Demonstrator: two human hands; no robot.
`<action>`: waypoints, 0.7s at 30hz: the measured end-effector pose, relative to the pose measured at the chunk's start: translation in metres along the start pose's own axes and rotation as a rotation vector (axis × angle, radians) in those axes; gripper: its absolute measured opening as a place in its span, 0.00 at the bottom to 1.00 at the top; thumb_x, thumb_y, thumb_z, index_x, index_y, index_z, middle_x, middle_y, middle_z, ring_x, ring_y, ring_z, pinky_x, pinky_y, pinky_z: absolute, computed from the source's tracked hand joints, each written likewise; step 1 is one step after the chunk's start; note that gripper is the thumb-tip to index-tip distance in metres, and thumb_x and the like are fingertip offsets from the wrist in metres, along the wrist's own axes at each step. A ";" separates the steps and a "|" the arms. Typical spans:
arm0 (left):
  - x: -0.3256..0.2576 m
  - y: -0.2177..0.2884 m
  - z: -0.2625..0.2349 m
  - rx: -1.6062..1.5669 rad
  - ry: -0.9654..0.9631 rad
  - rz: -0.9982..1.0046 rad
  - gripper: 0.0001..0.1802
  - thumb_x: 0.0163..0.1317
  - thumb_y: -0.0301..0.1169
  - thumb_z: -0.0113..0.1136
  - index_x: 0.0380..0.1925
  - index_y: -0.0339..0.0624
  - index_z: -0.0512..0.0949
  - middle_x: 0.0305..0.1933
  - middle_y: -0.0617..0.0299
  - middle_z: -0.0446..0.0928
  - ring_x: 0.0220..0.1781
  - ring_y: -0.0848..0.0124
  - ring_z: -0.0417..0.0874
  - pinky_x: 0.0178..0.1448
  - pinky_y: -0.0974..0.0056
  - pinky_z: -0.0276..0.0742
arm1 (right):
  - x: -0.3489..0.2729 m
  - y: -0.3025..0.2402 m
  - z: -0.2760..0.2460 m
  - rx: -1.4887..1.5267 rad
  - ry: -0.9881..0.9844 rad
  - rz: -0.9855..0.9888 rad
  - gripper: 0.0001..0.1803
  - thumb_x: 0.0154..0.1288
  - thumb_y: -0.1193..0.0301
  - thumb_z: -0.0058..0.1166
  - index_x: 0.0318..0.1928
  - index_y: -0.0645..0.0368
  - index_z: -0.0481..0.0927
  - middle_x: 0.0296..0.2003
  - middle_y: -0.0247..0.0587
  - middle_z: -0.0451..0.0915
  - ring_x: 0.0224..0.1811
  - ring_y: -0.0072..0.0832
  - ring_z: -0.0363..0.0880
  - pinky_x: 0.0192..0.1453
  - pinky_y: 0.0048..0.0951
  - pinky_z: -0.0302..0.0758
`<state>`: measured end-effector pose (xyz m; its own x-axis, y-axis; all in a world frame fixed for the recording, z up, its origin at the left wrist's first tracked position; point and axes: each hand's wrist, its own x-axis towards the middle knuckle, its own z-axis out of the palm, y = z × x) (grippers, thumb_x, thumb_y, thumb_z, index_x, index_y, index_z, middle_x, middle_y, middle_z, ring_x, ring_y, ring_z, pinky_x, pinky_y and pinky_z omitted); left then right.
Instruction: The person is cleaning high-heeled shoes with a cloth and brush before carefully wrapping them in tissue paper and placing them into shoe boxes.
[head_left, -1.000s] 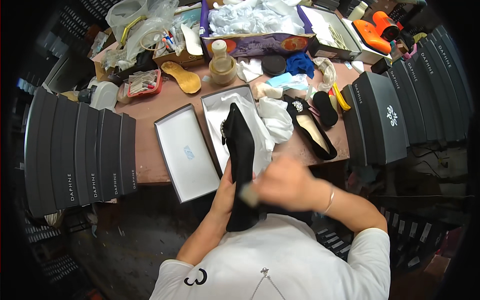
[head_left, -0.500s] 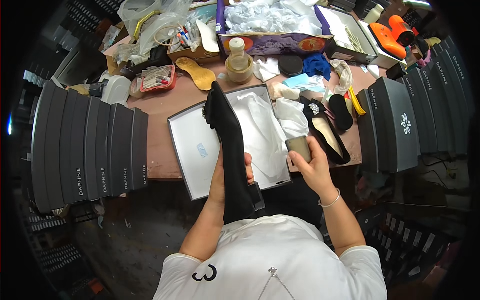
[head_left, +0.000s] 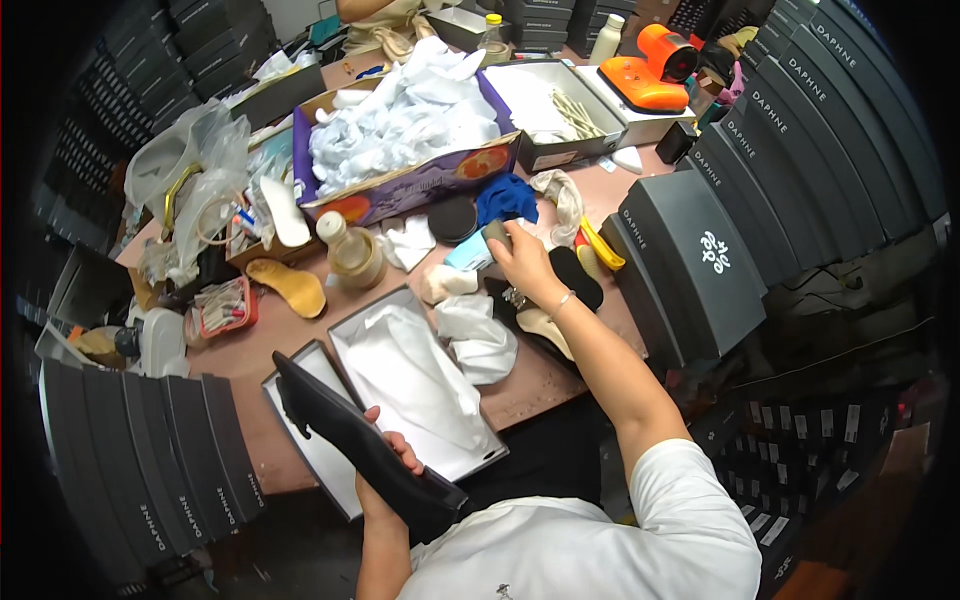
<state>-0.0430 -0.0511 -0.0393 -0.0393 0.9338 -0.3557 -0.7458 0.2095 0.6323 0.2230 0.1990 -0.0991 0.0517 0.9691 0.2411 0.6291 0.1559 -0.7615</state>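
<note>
In the head view, our left hand [head_left: 385,470] grips a black shoe [head_left: 355,440] at the bench's near edge, fingers curled over its upper; the toe points left over the box lid [head_left: 300,445]. Half a second ago the shoe stood upright, toe away from us, over the open box; now it lies low and slanted. Our right hand [head_left: 520,262], then near the box holding a small grey block, has reached out to mid-bench and is closed on that block [head_left: 494,233], beside a light blue pad [head_left: 467,255] and a blue cloth [head_left: 505,197].

The open white box [head_left: 420,375] with its white tissue sits at the near edge, just right of the lid. A black flat shoe [head_left: 545,315] lies under our right forearm. At the far edge stands a purple carton [head_left: 400,185] with orange patches, full of white paper; right of it an open white box [head_left: 560,100] and an orange tool [head_left: 655,70]. Dark grey boxes with white lettering are stacked at the right end [head_left: 700,260] and at the near left corner [head_left: 150,450]. A tan insole [head_left: 287,285] and a tape roll [head_left: 355,258] lie left of centre.
</note>
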 end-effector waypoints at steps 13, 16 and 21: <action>0.050 0.001 0.015 -0.059 0.020 0.025 0.30 0.68 0.37 0.53 0.67 0.42 0.58 0.32 0.60 0.73 0.28 0.71 0.76 0.31 0.66 0.77 | -0.037 0.053 -0.098 -0.648 -0.275 -0.076 0.25 0.52 0.65 0.65 0.50 0.60 0.74 0.40 0.53 0.79 0.43 0.50 0.79 0.44 0.45 0.76; 0.057 -0.002 0.026 -0.117 -0.023 0.005 0.30 0.67 0.37 0.54 0.67 0.44 0.58 0.31 0.60 0.72 0.29 0.71 0.77 0.33 0.65 0.76 | -0.059 0.069 -0.069 -0.920 -0.189 -0.092 0.24 0.51 0.67 0.63 0.48 0.57 0.72 0.44 0.48 0.74 0.43 0.45 0.76 0.43 0.46 0.74; 0.050 0.016 0.029 -0.182 -0.105 0.127 0.30 0.65 0.33 0.56 0.65 0.44 0.59 0.31 0.60 0.72 0.28 0.71 0.77 0.35 0.66 0.76 | -0.077 -0.038 -0.091 -0.113 -0.107 -0.136 0.29 0.58 0.78 0.40 0.63 0.65 0.66 0.57 0.57 0.67 0.58 0.52 0.69 0.65 0.41 0.65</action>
<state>-0.0381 0.0075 -0.0270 -0.0778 0.9763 -0.2020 -0.8473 0.0421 0.5295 0.2659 0.1011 -0.0343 -0.1188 0.9564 0.2670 0.7079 0.2701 -0.6526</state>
